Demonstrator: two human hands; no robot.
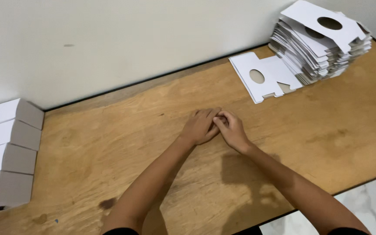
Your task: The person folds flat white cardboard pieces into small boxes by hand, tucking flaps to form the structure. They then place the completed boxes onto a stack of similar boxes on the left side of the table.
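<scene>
My left hand [199,126] and my right hand [230,129] rest together on the middle of the wooden table [109,143]. The fingers of both touch each other and curl inward. I see nothing held in either hand. A tall stack of flat white cardboard box blanks [320,41] with oval cut-outs stands at the far right, well beyond my hands. One loose blank [264,76] lies flat beside that stack, closest to my right hand.
Several folded white boxes [7,154] lie in a row at the table's left edge. A pale wall [109,39] runs along the back of the table. The table's front edge drops to a light tiled floor [370,204] at the lower right.
</scene>
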